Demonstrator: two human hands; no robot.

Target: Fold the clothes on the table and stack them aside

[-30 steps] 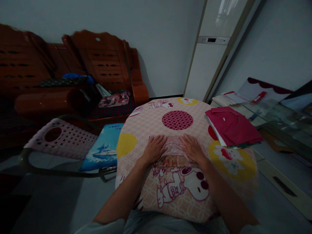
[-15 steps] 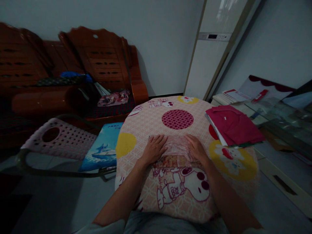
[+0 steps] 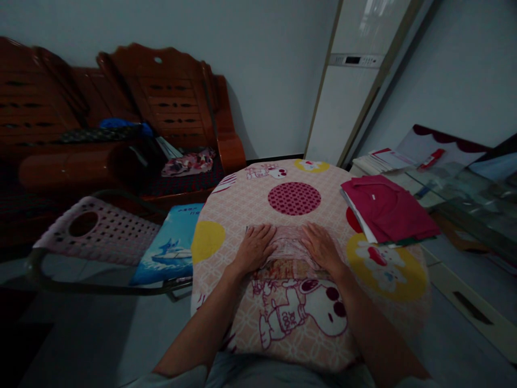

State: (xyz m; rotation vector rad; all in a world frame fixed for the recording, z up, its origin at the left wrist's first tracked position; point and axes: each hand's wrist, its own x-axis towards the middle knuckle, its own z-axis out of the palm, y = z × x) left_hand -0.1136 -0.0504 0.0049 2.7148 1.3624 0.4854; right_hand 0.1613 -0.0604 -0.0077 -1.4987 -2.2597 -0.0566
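A folded pinkish, streaky garment (image 3: 288, 237) lies on the patterned cloth (image 3: 250, 199) that covers the round table. Its near part shows a brownish printed strip. My left hand (image 3: 256, 249) rests flat on the garment's left side, fingers stretched out and pointing away from me. On its right side lies my right hand (image 3: 321, 247), also flat with the fingers extended. Neither hand grips the fabric. To the right of my right hand, near the table's edge, sits a stack of folded clothes with a magenta garment (image 3: 388, 210) on top.
At the left stands a woven chair (image 3: 109, 229) with a blue printed cushion (image 3: 172, 242). A carved wooden sofa (image 3: 165, 91) with cloths on its seat is along the wall. Behind the table rises a white cabinet-like unit (image 3: 337, 108). A glass-topped surface (image 3: 464, 188) holds papers at the right.
My right hand has slid slightly left over the garment and lies flatter on it. My left hand has barely moved. The folded stack stays in place.
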